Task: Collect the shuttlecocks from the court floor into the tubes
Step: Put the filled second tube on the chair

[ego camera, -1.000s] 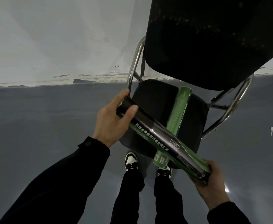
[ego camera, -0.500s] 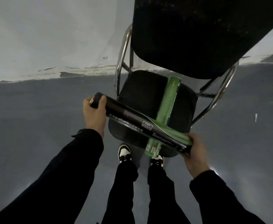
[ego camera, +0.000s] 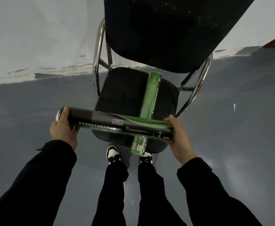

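I hold a long black-and-green shuttlecock tube (ego camera: pixel 117 123) level in front of me, above the front of a black chair seat (ego camera: pixel 122 93). My left hand (ego camera: pixel 63 128) grips its black left end, fingers curled over the top. My right hand (ego camera: pixel 179 132) wraps round its green right end. A second, all-green tube (ego camera: pixel 151 95) lies on the seat, pointing away from me, its near end sticking out past the seat's front edge under the held tube. No shuttlecocks show in view.
The chair has a black backrest (ego camera: pixel 166 30) and chrome frame (ego camera: pixel 97 59), standing against a white wall (ego camera: pixel 35 30). Grey court floor (ego camera: pixel 27 108) spreads on both sides. My feet (ego camera: pixel 113 154) stand just in front of the seat. A small white mark (ego camera: pixel 234 107) lies on the floor at right.
The held tube swung from a steep diagonal to nearly level. My left hand slid out to its left end and dropped lower; my right hand rose with the other end.
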